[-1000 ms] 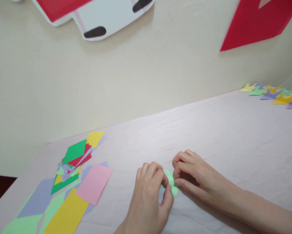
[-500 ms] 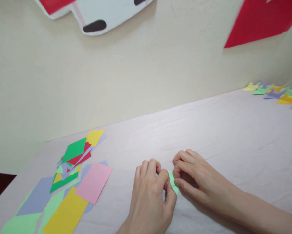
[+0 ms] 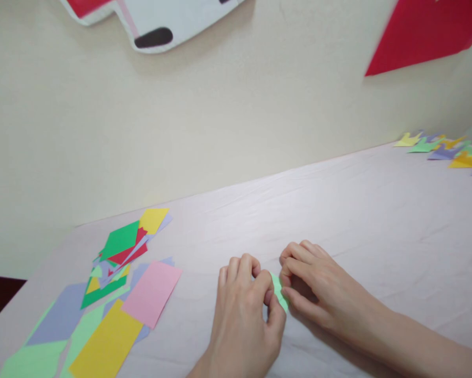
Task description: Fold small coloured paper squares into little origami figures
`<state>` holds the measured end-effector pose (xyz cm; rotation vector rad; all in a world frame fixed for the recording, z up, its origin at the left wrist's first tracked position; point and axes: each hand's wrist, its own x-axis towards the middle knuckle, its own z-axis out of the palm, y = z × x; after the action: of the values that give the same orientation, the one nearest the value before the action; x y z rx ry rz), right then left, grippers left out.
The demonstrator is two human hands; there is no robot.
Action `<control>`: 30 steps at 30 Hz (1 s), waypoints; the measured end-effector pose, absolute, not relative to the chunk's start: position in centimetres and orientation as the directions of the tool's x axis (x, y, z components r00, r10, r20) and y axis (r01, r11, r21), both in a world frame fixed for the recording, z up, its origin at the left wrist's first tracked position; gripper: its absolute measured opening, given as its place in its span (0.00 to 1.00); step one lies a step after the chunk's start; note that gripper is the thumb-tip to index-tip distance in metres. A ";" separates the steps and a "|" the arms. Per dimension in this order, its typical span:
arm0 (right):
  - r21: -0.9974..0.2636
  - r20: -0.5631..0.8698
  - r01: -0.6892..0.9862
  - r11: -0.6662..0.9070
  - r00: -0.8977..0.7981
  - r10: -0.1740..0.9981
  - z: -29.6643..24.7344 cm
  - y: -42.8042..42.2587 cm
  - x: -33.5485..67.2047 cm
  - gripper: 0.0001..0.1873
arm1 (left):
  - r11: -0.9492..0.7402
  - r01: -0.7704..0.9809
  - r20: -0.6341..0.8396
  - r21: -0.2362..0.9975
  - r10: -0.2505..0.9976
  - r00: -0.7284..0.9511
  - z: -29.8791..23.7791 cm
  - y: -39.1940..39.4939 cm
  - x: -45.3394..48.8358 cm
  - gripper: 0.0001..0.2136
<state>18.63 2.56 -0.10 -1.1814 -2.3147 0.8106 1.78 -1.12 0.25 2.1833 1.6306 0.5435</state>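
Observation:
A small piece of light green paper (image 3: 279,293) lies low over the cloth-covered table, between my two hands and mostly hidden by them. My left hand (image 3: 247,310) is closed, its thumb and curled index finger pinching the paper's left side. From the right, my right hand (image 3: 312,281) has its fingers bent, thumb and fingertips closed on the paper's right edge. Whether the paper is folded where my fingers cover it, I cannot tell.
Coloured paper sheets lie spread at the left, among them a pink sheet (image 3: 153,294), a yellow sheet (image 3: 106,341) and a dark green sheet (image 3: 121,239). Several folded paper figures (image 3: 444,149) stand at the far right. Behind the table (image 3: 228,231) rises a pale wall (image 3: 236,115).
Both hands keep nearly the same pose on the light green paper. The whole view has shifted very slightly.

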 end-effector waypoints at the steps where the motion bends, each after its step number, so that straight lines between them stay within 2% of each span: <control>1: -0.658 0.098 0.589 0.469 -0.551 0.829 -0.1 2.5 18.6 0.08 | -0.261 0.820 0.085 0.509 0.963 0.254 0.3 -1.1 1.7 0.07; 9: -0.659 0.093 0.596 0.459 -0.541 0.836 0.2 2.2 18.6 0.07 | -0.245 0.797 0.062 0.552 0.965 0.254 0.2 -1.2 1.4 0.10; 16: -0.608 0.056 0.670 0.426 -0.499 0.865 0.4 2.0 17.8 0.05 | -0.240 0.793 0.051 0.560 0.965 0.256 0.2 -1.2 1.4 0.11; 30: -0.710 0.068 0.574 0.408 -0.520 0.851 0.2 2.8 18.7 0.19 | -0.216 0.790 0.035 0.574 0.970 0.240 0.3 -1.5 1.6 0.11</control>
<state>18.71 2.78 0.19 -1.2183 -2.2469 0.8893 1.56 -1.49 0.34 2.0782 1.6077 0.5477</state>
